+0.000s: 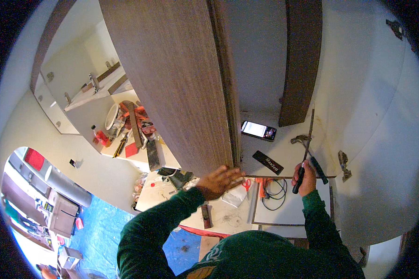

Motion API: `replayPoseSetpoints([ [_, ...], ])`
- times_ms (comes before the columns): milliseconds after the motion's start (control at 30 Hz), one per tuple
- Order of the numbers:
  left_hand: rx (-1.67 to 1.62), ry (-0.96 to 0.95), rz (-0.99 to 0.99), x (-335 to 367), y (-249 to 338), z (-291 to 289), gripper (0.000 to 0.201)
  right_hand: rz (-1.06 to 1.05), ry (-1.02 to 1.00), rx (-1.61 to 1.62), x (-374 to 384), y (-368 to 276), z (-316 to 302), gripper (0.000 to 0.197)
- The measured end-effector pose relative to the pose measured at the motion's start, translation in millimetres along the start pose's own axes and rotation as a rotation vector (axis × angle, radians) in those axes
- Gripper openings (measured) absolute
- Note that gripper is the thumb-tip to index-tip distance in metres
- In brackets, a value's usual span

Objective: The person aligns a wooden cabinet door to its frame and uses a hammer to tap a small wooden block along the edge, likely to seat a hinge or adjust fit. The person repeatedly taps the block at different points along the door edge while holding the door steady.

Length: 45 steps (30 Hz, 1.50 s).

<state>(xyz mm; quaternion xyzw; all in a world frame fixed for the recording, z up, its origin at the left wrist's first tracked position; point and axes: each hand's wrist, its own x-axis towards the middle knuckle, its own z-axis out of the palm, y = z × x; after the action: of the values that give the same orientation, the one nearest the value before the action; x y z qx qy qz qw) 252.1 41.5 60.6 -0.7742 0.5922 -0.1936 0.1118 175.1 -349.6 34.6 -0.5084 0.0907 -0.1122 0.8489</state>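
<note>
My left hand (221, 180) has its fingers stretched out, the tips at the bottom edge of a brown wood-grain panel (172, 83), which looks like a cabinet door. My right hand (305, 179) is closed round the black handle of a long thin tool (307, 146); its dark shaft points up and away, and I cannot tell whether it is a file or a screwdriver. A claw hammer (318, 170) lies on the cabinet floor beside my right hand, partly behind the shaft. Left of it are a lit phone (258, 130) and a flat black strip (268, 162).
Below the cabinet, a white surface bears red scissors (246, 184) and an orange tool (261, 188) with a black cable. Metal hinges (343, 166) stick out at right. A cluttered shelf (168, 158) stands behind the panel. Blue sheeting (97, 232) covers the floor at left.
</note>
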Motion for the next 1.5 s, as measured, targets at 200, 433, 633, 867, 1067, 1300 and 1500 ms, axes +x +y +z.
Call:
replayPoseSetpoints([
  [200, -0.531, 0.181, -0.268, 5, 36, -24, 0.047, -0.028, 0.007, -0.039, 6, 7, -4, 0.051],
  [433, 0.032, 0.681, -0.596, 55, -43, -140, 0.068, -0.049, -0.041, -0.065, 3, 5, -2, 0.051],
  [633, 0.284, 0.673, -0.594, 79, -66, -136, 0.078, -0.04, -0.01, -0.079, 0, 2, 4, 0.05],
  [867, 0.191, 0.75, -0.615, 72, -67, -132, 0.076, -0.043, -0.041, -0.106, 1, 5, 0, 0.048],
  [1067, 0.275, 0.784, -0.687, 96, -86, -175, 0.085, -0.033, -0.034, -0.086, 6, 9, -5, 0.051],
  [1300, 0.169, 0.711, -0.652, 86, -54, -124, 0.079, -0.022, 0.024, -0.139, -8, -17, 22, 0.049],
  [1500, -0.253, 0.336, -0.466, 12, 74, 24, 0.06, -0.48, -0.257, -0.57, -36, -100, 97, 0.036],
])
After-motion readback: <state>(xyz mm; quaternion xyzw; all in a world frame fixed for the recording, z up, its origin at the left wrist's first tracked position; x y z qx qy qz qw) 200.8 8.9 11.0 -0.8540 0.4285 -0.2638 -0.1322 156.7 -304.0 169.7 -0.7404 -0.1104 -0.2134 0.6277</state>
